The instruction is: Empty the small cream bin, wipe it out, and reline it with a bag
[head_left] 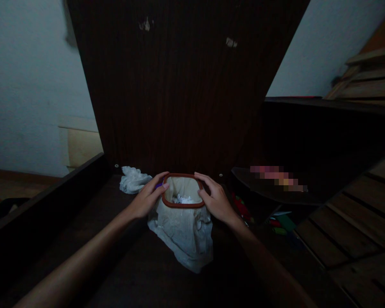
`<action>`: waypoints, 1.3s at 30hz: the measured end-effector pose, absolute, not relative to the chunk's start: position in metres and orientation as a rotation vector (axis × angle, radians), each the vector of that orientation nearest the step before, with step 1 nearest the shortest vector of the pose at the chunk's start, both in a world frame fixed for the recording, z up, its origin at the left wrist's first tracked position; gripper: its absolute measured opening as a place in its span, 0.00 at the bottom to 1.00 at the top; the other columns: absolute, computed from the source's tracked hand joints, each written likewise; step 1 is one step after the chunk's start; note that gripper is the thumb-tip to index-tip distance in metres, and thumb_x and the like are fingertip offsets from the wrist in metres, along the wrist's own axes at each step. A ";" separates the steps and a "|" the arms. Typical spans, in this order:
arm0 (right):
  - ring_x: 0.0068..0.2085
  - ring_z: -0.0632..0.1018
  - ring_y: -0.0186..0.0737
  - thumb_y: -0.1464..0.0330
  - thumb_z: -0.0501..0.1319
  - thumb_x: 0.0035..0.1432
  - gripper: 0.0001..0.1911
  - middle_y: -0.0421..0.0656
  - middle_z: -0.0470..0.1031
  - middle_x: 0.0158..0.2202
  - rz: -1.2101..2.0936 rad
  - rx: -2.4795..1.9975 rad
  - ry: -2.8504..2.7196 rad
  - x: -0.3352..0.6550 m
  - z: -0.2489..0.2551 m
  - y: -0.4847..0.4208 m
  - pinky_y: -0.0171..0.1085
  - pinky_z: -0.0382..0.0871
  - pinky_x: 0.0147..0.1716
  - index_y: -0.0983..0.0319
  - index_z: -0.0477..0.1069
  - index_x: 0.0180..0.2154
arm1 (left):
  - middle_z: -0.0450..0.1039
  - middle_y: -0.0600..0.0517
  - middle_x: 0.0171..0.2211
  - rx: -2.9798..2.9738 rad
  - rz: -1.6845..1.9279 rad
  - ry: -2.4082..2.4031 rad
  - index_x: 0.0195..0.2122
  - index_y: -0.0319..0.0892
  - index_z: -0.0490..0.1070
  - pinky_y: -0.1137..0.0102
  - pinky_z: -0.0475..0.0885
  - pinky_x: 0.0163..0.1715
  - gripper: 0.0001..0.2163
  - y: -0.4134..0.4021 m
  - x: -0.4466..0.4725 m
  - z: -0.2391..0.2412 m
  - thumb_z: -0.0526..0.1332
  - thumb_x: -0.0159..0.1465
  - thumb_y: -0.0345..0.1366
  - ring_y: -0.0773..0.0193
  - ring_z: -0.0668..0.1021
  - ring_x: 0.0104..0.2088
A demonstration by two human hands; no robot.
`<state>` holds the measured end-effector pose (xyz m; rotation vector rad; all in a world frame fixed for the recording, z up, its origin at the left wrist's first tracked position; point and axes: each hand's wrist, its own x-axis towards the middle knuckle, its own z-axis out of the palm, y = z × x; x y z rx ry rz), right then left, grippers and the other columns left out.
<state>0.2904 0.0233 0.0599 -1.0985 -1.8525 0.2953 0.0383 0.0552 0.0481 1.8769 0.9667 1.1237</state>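
Observation:
A small trash bin with a reddish-brown rim stands in front of me, lined with a whitish plastic bag that hangs down over its near side. Crumpled white bits lie at the bottom inside. My left hand grips the left side of the rim, with the thumb on the near part and fingers toward the back. On the opposite side, my right hand holds the rim in the same way. A bit of something purple shows behind the left fingers.
Left of the bin lies a crumpled whitish plastic bag. A tall dark wooden panel rises behind, and a low dark side board runs along the left. To the right are a dark shelf, small coloured items and wooden slats.

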 end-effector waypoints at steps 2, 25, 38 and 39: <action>0.61 0.74 0.47 0.74 0.56 0.54 0.26 0.49 0.75 0.60 0.279 -1.097 -1.837 0.290 0.059 0.022 0.51 0.64 0.64 0.60 0.73 0.56 | 0.68 0.44 0.65 1.848 1.107 0.960 0.66 0.43 0.63 0.52 0.61 0.66 0.29 0.055 0.040 0.045 0.55 0.68 0.54 0.45 0.69 0.65; 0.64 0.71 0.46 0.67 0.53 0.63 0.25 0.50 0.70 0.64 0.472 -1.177 -1.726 0.289 0.040 0.027 0.51 0.61 0.66 0.59 0.66 0.61 | 0.63 0.43 0.68 1.677 1.153 0.976 0.69 0.42 0.57 0.52 0.58 0.68 0.30 0.055 0.057 0.027 0.47 0.72 0.53 0.49 0.66 0.68; 0.71 0.60 0.47 0.54 0.59 0.65 0.38 0.52 0.55 0.72 0.637 -1.080 -1.841 0.296 0.034 0.023 0.52 0.50 0.70 0.59 0.51 0.70 | 0.62 0.42 0.68 1.773 1.232 0.967 0.68 0.38 0.61 0.50 0.56 0.69 0.28 0.051 0.058 0.023 0.48 0.72 0.49 0.48 0.66 0.67; 0.71 0.59 0.47 0.53 0.59 0.65 0.38 0.52 0.55 0.72 0.633 -1.070 -1.837 0.296 0.032 0.024 0.52 0.50 0.71 0.59 0.52 0.70 | 0.62 0.42 0.68 1.756 1.235 0.950 0.68 0.38 0.60 0.50 0.57 0.69 0.28 0.051 0.058 0.021 0.48 0.72 0.49 0.47 0.67 0.67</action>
